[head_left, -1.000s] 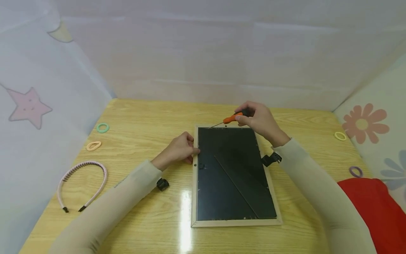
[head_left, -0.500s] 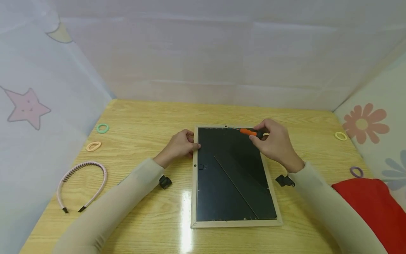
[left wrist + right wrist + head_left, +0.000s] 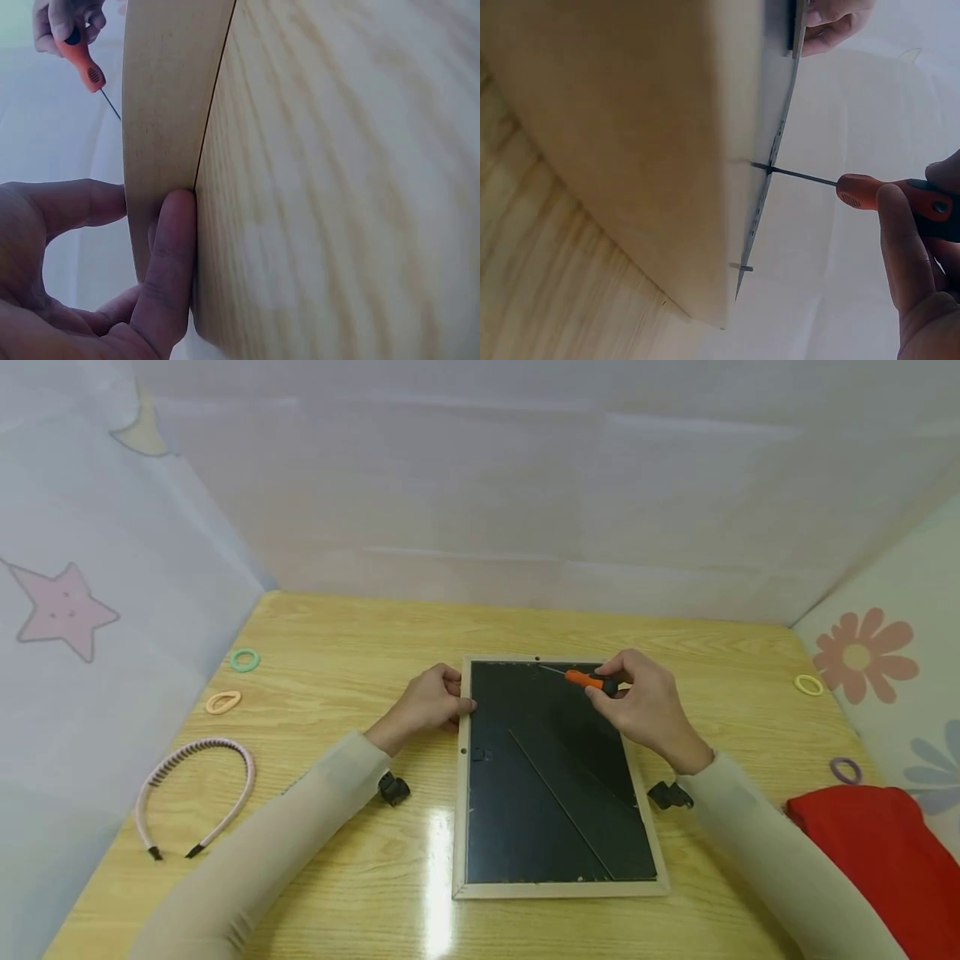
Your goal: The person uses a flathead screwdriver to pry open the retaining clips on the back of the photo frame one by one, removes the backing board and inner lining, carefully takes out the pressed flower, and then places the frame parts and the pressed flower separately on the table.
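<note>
A picture frame (image 3: pixel 558 890) with a light wooden border lies face down on the table, its black backing board (image 3: pixel 540 810) facing up. My left hand (image 3: pixel 427 700) grips the frame's left side, thumb on top and fingers against the outer edge, as the left wrist view shows. My right hand (image 3: pixel 651 703) holds a screwdriver (image 3: pixel 862 192) with an orange and black handle between thumb and fingers. Its thin shaft slants to the top edge of the backing, where the tip meets a small metal tab (image 3: pixel 760 166). Another tab (image 3: pixel 741 268) sticks out further along that edge.
On the left of the table (image 3: pixel 337 643) lie a pink headband (image 3: pixel 251 768), a green ring (image 3: pixel 243 652) and an orange ring (image 3: pixel 222 695). Yellow (image 3: pixel 808 677) and purple (image 3: pixel 846 762) rings lie at the right, near a red cloth (image 3: pixel 870 835). Fabric walls surround the table.
My right hand has moved right and toward me with the screwdriver, its tip shifting from the top left corner to the middle of the top edge. My left hand keeps its place on the frame.
</note>
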Action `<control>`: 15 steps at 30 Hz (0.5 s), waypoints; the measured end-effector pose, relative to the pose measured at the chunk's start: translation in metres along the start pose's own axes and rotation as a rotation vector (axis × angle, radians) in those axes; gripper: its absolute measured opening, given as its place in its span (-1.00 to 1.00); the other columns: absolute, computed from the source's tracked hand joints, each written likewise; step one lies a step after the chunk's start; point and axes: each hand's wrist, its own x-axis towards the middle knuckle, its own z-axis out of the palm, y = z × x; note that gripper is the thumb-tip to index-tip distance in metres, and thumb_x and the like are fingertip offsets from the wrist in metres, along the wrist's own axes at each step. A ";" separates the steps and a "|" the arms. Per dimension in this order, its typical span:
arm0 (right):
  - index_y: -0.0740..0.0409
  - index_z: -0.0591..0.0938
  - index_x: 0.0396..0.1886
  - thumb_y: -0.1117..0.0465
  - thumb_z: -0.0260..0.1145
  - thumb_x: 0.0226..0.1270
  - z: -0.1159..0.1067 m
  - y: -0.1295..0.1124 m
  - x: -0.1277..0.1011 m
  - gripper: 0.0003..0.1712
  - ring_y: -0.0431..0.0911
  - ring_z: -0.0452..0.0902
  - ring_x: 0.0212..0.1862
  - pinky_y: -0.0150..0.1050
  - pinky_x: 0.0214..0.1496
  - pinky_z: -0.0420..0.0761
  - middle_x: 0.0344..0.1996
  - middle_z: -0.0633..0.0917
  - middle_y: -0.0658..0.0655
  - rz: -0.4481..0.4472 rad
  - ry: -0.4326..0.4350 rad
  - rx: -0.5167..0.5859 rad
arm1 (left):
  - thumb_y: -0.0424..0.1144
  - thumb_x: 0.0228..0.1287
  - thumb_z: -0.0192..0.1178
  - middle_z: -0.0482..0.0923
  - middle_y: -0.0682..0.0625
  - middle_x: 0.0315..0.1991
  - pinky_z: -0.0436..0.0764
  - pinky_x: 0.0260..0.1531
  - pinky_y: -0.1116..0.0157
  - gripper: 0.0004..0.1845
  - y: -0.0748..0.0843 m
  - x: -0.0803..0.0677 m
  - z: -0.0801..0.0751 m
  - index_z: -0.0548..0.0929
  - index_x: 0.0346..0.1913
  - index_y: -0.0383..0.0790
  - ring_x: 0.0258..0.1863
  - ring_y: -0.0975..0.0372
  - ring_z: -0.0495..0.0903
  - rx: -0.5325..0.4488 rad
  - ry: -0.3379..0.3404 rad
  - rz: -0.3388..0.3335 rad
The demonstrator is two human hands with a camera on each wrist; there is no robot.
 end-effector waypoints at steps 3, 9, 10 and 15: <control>0.15 0.64 -0.20 0.27 0.56 0.10 0.002 0.001 -0.002 -0.70 -0.10 0.71 -0.36 -0.36 -0.43 0.65 -0.26 0.72 0.13 -0.007 0.013 -0.008 | -0.22 0.30 0.34 0.49 -0.18 0.14 0.80 -0.33 0.20 -0.38 0.002 0.000 0.000 0.35 0.35 -0.26 -0.31 0.08 0.72 0.001 0.000 0.007; 0.16 0.63 -0.23 0.26 0.56 0.10 0.005 0.002 -0.005 -0.71 -0.10 0.72 -0.37 -0.36 -0.45 0.65 -0.29 0.70 0.13 -0.028 0.012 -0.021 | -0.22 0.30 0.35 0.51 -0.18 0.15 0.80 -0.34 0.21 -0.34 0.004 -0.001 0.001 0.32 0.38 -0.27 -0.32 0.10 0.73 0.018 0.007 -0.008; 0.16 0.63 -0.24 0.25 0.56 0.11 0.006 0.002 -0.005 -0.72 -0.09 0.72 -0.37 -0.35 -0.44 0.65 -0.30 0.70 0.13 -0.031 0.011 -0.028 | -0.22 0.30 0.35 0.51 -0.18 0.15 0.80 -0.34 0.21 -0.34 0.004 -0.001 0.001 0.32 0.38 -0.27 -0.32 0.10 0.73 0.022 0.010 -0.013; 0.15 0.63 -0.30 0.21 0.54 0.12 0.009 0.001 -0.008 -0.75 -0.09 0.66 -0.38 -0.26 -0.39 0.65 -0.33 0.69 0.11 -0.015 0.010 -0.084 | -0.24 0.29 0.34 0.52 -0.18 0.18 0.81 -0.34 0.22 -0.34 0.005 0.000 0.002 0.33 0.39 -0.28 -0.35 0.11 0.74 0.039 0.015 -0.025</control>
